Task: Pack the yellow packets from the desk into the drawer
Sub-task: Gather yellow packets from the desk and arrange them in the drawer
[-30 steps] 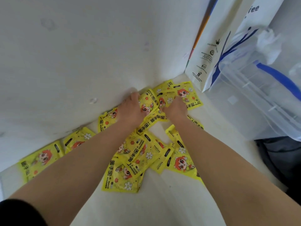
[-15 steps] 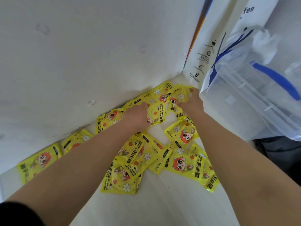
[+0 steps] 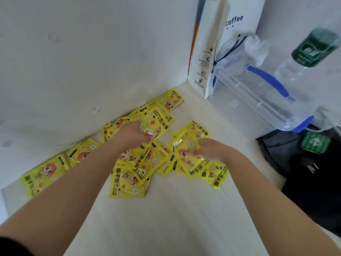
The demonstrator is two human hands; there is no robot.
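Bright yellow packets [image 3: 129, 183] mid-frame, orange-red cartoon hair, white daisies, black lettering, white paper bag [image 3: 212, 43] upper right lettered blue, blue-trimmed clear box [image 3: 258, 104], blurred bottle [image 3: 313, 48] label perhaps dark green

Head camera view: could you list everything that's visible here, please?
desk: one, cream, along the wall
yellow packets: a dozen or more, yellow, scattered overlapping on the desk
paper bag: one, white, standing in the corner
plastic box: one, clear with blue handle, beside the paper bag
bottle: one, green label, far right
dark bag: one, black, right of the desk
left hand: one, gripping packets near the wall
right hand: one, gripping a packet
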